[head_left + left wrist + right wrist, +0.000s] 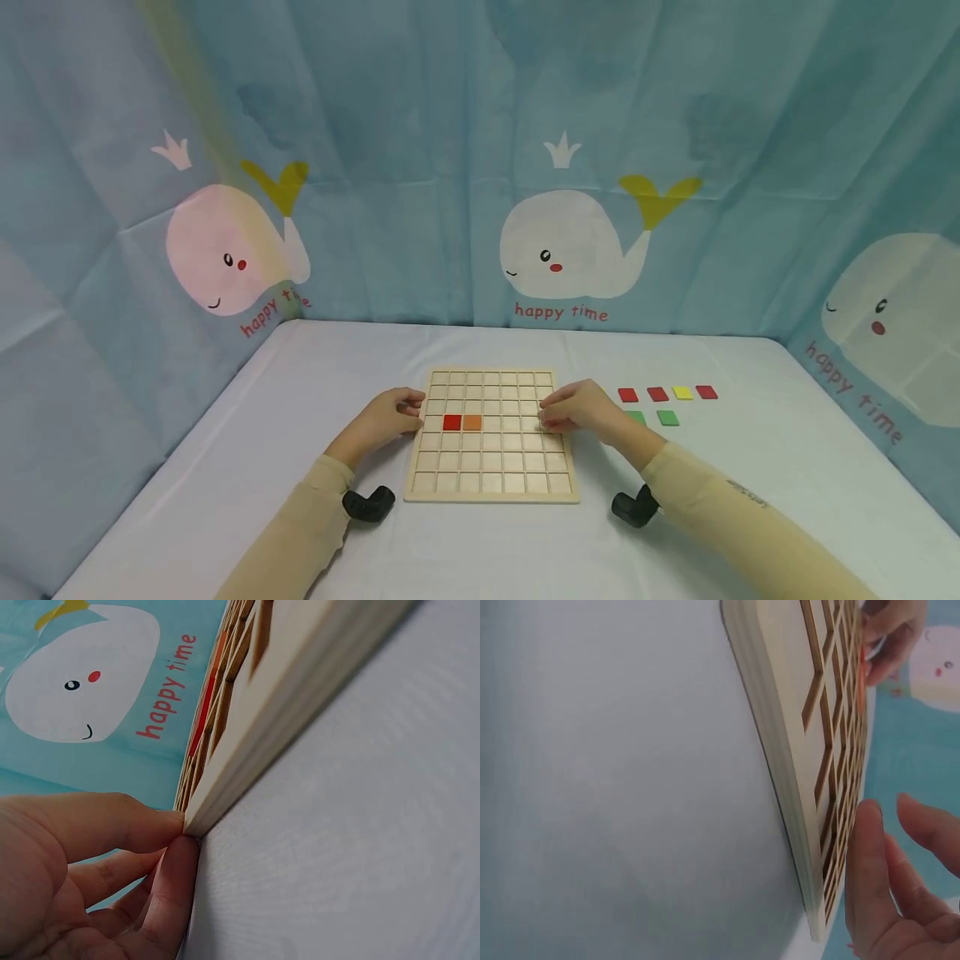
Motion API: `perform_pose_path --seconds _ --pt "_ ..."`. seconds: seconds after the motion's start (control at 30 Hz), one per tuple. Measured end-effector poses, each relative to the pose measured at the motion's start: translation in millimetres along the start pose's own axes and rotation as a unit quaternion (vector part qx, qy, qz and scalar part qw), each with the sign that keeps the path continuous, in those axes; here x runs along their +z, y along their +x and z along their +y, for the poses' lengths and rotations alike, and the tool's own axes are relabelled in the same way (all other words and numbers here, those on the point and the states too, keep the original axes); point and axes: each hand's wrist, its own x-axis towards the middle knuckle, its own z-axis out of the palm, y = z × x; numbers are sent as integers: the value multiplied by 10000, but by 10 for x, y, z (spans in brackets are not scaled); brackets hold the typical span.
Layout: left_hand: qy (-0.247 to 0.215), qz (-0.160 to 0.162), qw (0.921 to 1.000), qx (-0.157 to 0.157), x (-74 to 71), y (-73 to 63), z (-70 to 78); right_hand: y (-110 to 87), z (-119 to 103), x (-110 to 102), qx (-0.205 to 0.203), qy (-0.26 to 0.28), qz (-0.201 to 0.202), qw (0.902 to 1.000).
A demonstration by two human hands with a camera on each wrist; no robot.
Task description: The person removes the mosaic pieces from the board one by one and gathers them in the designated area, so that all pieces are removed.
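Observation:
A pale wooden grid board [491, 496] lies flat on the table, holding a red tile [452, 422] and, beside it on the right, an orange tile [472, 422]. At the board's left edge, my left hand [384, 423] pinches the rim with its fingertips; the left wrist view shows the fingertips [171, 823] against the wood. Over the right edge of the board hovers my right hand [585, 408]. In the right wrist view its thumb and fingers [868, 862] stand apart, and no tile shows between them.
Right of the board, red tiles [657, 394] and a yellow tile [682, 392] form a row, with green tiles [667, 417] nearer. Black devices [369, 504] sit at both wrists. A blue whale-printed curtain [420, 250] stands behind the white table [300, 367].

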Motion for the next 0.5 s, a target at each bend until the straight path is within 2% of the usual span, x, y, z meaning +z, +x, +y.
perform_pose_path --seconds 0.3,0.5 --pt "-42 -17 10000 -18 -12 3 -13 30 -68 197 46 140 -301 9994" --pt "-45 2 10000 -23 -12 -1 -10 22 -125 284 -125 349 -529 9979"
